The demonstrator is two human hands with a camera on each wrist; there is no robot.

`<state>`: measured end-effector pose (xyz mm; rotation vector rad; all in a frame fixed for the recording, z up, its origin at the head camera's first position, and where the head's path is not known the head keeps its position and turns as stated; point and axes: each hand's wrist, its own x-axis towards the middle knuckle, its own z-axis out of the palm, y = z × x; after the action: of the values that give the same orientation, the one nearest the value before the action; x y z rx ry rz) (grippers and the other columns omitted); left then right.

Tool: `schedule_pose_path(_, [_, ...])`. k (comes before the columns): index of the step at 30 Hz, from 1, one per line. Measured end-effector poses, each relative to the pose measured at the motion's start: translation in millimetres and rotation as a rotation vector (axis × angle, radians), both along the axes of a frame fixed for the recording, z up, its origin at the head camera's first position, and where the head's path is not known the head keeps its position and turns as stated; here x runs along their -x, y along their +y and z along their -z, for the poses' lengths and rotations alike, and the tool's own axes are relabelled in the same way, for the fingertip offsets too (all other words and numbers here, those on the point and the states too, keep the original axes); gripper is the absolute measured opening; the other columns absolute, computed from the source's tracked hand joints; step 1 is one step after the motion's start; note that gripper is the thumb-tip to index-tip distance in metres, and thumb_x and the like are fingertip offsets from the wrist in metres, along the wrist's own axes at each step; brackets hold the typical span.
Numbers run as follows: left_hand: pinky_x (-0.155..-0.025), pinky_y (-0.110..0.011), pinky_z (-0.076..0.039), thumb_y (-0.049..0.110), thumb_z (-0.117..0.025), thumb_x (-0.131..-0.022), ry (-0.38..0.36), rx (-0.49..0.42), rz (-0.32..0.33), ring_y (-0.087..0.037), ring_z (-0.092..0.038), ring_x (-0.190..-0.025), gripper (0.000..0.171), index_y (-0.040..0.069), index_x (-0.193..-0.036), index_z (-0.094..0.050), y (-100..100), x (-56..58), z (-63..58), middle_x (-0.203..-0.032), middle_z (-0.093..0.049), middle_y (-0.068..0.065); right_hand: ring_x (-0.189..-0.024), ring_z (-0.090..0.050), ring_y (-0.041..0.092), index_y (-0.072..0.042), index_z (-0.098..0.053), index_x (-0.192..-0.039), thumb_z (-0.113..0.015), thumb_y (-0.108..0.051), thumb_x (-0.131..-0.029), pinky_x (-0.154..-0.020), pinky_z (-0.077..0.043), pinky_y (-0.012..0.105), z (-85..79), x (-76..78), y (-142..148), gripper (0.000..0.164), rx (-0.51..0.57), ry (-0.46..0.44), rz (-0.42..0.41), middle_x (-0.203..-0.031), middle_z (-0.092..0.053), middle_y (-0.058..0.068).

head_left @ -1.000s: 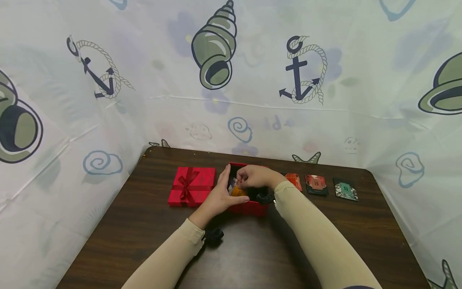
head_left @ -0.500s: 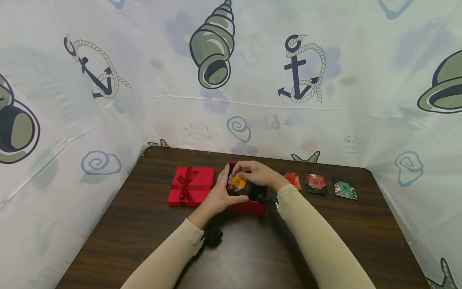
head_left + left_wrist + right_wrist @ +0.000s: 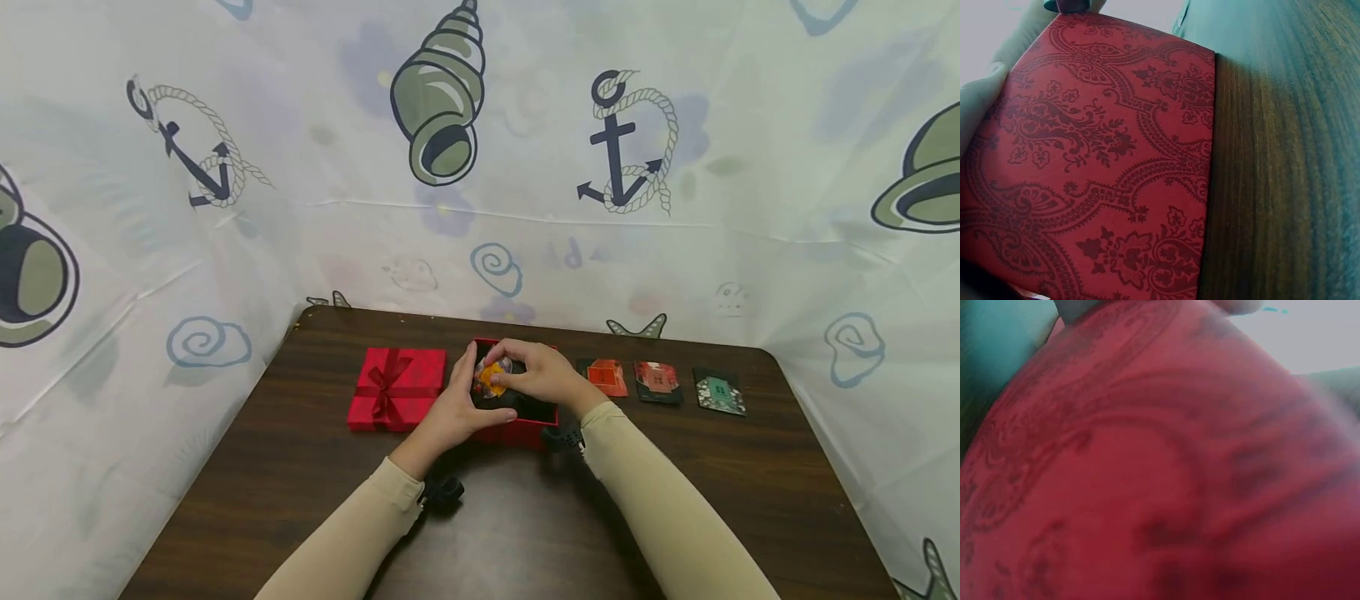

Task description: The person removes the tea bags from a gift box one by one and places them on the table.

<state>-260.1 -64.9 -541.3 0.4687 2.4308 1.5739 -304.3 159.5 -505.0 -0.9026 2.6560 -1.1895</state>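
A red gift box with a dark inside stands lidless near the back of the table. My left hand holds its left end, fingers along the side and thumb at the front rim. My right hand reaches over the box, thumb and fingertips pinching a small dark packet with an orange label inside the left part. The fingers partly cover the packet. In the left wrist view, the box's patterned wall fills much of the picture, with the left thumb at its edge. The right wrist view shows the blurred red box wall.
The red lid with a ribbon bow lies left of the box. To the right are an orange-red packet, a red and black packet and a green and black packet. A patterned cloth hangs behind the brown table.
The right hand first lifted slightly with the packet, its orange label turning into view, then lowered a little with it inside the box. The left hand has stayed on the box's left end.
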Motion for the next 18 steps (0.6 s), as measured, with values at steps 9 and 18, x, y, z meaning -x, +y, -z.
schedule_pose_path(9, [-0.127,-0.067,-0.037,0.057,-0.092,-0.083,-0.035,-0.001,0.016,-0.038,-0.026,-0.166,0.133,0.04,-0.175,0.004,-1.7,-0.8,-1.7,-0.184,-0.006,0.004,-0.085,-0.064,0.009,-0.025,-0.07,-0.132,-0.076,-0.03,-0.105,-0.085,-0.059,0.037,8.9,-13.9,0.3,0.028,-0.01,0.241,0.056,-0.107,-0.077,-0.01])
schedule_pose_path(18, [-0.128,-0.068,-0.033,0.058,-0.092,-0.082,-0.015,0.002,0.009,-0.037,-0.024,-0.167,0.134,0.038,-0.176,0.001,-2.3,0.7,-1.3,-0.184,-0.008,0.0,-0.135,-0.054,0.032,-0.019,-0.065,-0.138,-0.071,-0.02,-0.108,-0.119,-0.037,0.064,17.3,-23.1,4.1,0.031,0.192,0.267,0.17,-0.139,-0.072,0.003])
